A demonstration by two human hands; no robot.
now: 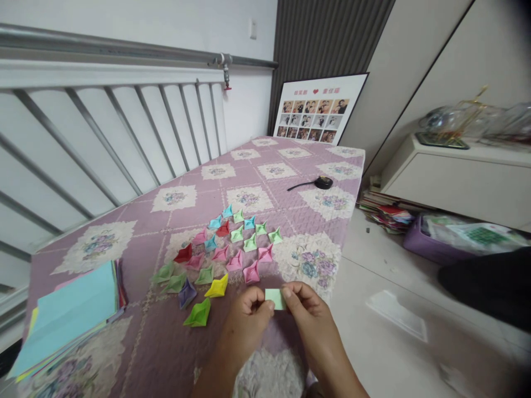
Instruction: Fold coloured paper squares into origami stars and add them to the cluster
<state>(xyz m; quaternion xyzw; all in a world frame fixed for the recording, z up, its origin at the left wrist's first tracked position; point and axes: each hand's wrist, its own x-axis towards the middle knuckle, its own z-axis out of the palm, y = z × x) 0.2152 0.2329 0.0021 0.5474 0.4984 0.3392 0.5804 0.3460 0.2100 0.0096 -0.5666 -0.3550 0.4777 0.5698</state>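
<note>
Both hands, left hand (245, 318) and right hand (305, 309), are pinching the small pale green folded paper square (275, 298) between clamped fingers at lower centre, above the purple quilted bed (157, 342), each equally near

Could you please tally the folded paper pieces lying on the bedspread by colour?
Green pieces: 9
Pink pieces: 6
Blue pieces: 4
Red pieces: 2
Yellow piece: 1
Purple piece: 1
Total: 23, not counting the pale green paper pinched between the left hand and right hand.
</note>
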